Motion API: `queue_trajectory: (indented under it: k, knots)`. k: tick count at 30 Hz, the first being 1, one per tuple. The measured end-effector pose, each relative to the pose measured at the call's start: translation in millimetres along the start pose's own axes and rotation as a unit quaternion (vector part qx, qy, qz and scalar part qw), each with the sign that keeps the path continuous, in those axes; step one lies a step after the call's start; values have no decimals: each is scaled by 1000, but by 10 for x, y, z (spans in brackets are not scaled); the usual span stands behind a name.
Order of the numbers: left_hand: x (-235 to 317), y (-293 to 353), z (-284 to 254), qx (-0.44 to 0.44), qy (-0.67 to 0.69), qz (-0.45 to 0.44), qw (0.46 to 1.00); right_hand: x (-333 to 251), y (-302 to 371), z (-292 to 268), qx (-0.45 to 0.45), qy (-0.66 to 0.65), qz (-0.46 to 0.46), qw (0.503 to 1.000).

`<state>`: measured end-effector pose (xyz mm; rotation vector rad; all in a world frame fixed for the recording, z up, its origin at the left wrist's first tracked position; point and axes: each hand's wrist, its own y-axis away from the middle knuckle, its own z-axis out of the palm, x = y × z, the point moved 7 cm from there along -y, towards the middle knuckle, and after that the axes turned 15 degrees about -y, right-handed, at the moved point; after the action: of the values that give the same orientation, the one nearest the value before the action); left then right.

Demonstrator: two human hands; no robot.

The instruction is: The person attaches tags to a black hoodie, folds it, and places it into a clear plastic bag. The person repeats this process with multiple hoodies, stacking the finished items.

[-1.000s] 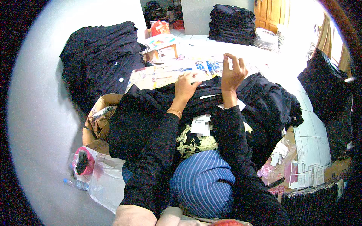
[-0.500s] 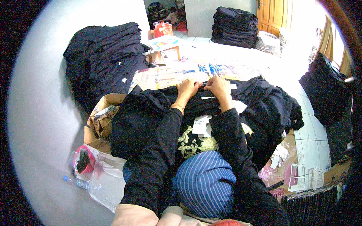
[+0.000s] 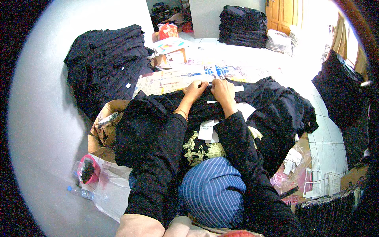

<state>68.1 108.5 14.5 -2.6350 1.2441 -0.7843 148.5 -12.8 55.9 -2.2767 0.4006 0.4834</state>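
Over my lap lies a heap of black garments (image 3: 146, 122), with a yellowish print (image 3: 203, 149) showing on the near part. At the heap's far edge, my left hand (image 3: 196, 91) is closed on the black cloth, its thumb and fingers pressed together. Close beside it, my right hand (image 3: 224, 93) is also closed on the cloth; a small dark gap separates the two grips. Whatever fine thing lies between the fingertips is too small to make out. A white paper strip (image 3: 239, 88) sticks out beside my right hand. White cards (image 3: 206, 130) lie nearer me on the print.
Piled black clothes (image 3: 106, 63) stand against the left wall, and another stack (image 3: 242, 27) stands near the wooden door (image 3: 279, 15). To my left are a cardboard box (image 3: 100, 126), a pink container (image 3: 90, 170) and a plastic bottle (image 3: 83, 192). White wire racks (image 3: 331, 183) stand at right.
My hands have curled more tightly at the cloth's far edge, with the right knuckles turned up. The white strips have shifted slightly. The whole view has moved a little.
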Motion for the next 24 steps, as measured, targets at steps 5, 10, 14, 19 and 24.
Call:
queue_trajectory:
  k: [5, 10, 14, 19, 24]
  knots:
    - [13, 60, -19, 2, -39, -26, 999, -21, 11, -30, 20, -17, 2, 1000]
    - [-26, 43, -27, 13, 18, -10, 1000, -7, 33, -58, -43, -71, 25, 996]
    - [-9, 63, -150, 81, 209, 2, 974, -43, -20, -171, 19, -203, 3, 979]
    - [227, 204, -343, 103, 340, 69, 932, 26, -119, -56, -9, -298, 11, 954]
    - [398, 231, -290, 4, 349, 99, 932, 194, -133, -7, 12, -301, 32, 953]
